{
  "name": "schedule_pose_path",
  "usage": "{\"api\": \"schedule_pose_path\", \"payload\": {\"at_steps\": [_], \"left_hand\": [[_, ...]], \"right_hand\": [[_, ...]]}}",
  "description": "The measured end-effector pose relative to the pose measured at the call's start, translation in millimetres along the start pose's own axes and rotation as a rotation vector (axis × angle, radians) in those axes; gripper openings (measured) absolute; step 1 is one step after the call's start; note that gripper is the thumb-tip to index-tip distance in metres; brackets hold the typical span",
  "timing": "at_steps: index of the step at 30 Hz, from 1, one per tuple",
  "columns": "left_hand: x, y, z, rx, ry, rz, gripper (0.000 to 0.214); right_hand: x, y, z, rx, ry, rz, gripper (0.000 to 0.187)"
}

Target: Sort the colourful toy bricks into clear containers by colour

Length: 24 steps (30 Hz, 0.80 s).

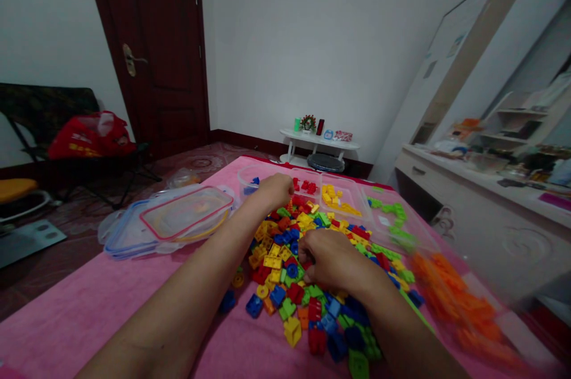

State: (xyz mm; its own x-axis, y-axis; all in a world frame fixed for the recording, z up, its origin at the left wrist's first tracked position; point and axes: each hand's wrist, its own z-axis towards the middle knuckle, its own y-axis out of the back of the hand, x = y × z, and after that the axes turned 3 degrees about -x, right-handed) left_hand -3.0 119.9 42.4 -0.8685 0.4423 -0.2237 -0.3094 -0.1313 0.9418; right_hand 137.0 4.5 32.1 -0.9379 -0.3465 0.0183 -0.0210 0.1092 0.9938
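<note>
A heap of small plastic bricks in red, yellow, blue, green and orange lies on a pink cloth. My left hand reaches to the far edge of the heap, fingers curled downward, beside a clear box holding blue bricks; what it grips is hidden. My right hand rests on the middle of the heap, fingers bent down into the bricks. Clear boxes behind the heap hold red bricks, yellow bricks, green bricks and orange bricks.
Stacked clear lids lie on the cloth at the left. Beyond stand a dark door, a folding chair with a red bag, a small white table and a white dresser at the right.
</note>
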Motion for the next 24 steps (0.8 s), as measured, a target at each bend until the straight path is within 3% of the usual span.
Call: {"api": "schedule_pose_path", "payload": {"at_steps": [3,8,11,15,18,21,24], "left_hand": [[-1,-5.8,0,0.046,-0.022,0.115,0.044],[7,-17.6,4,0.244,-0.156,0.172,0.048],[8,-16.8,2,0.251,-0.176,0.192,0.048],[4,-3.5,-2,0.205,-0.104,0.225,0.039],[0,8.8,-5,0.139,-0.128,0.151,0.03],[-7,17.7,-7,0.108,-0.238,-0.054,0.027],[-17,21.5,-11,0.157,-0.299,-0.273,0.021]], "right_hand": [[-5,-2,0,-0.006,0.033,-0.009,0.035],[-4,-1,-2,0.024,0.023,-0.029,0.029],[-3,4,-6,0.025,0.019,0.014,0.028],[-14,7,-5,-0.017,-0.028,0.14,0.015],[-26,3,4,-0.214,-0.083,0.259,0.012],[-31,-3,13,-0.521,-0.12,0.397,0.037],[-30,-5,18,-0.616,-0.127,0.533,0.056]]}}
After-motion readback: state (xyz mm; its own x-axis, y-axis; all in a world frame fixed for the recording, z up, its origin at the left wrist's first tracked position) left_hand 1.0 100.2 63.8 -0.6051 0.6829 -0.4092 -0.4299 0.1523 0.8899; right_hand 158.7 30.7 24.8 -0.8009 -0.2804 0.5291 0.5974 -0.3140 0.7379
